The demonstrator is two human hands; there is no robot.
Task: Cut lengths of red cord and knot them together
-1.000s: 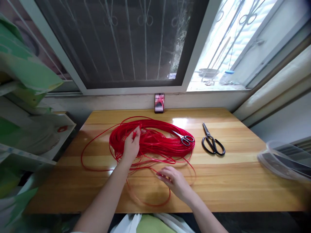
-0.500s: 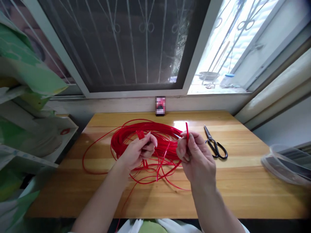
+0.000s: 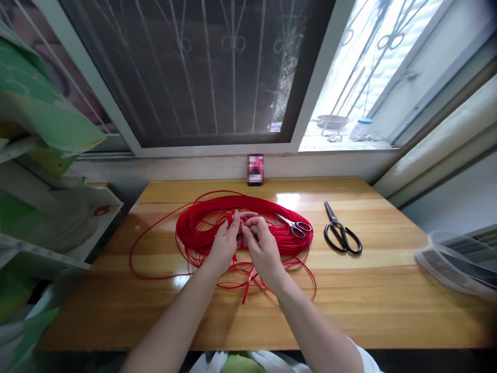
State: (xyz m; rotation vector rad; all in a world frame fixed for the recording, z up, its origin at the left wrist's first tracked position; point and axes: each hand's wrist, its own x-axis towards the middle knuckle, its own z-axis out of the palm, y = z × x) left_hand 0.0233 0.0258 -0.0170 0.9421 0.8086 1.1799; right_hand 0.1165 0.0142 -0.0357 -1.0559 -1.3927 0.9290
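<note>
A large loose coil of flat red plastic strip (image 3: 202,228) lies on the wooden table (image 3: 233,321), with long loops trailing towards me. My left hand (image 3: 225,243) and my right hand (image 3: 262,243) meet above the middle of the coil, both pinching a red strand between fingers and thumb. A short red end (image 3: 247,291) hangs below them. Small scissors with dark handles (image 3: 297,228) rest on the coil's right side, just beyond my right hand. Larger black-handled scissors (image 3: 341,235) lie on the bare wood to the right.
A phone with a blurred screen (image 3: 255,169) stands upright against the wall behind the table. A clear plastic container (image 3: 454,264) sits at the right, and green-and-white papers on a shelf (image 3: 39,103) project at the left. Barred windows lie beyond the table.
My hands have come together over the coil, my right hand moving left from its raised position. The small scissors, hidden behind it before, now show.
</note>
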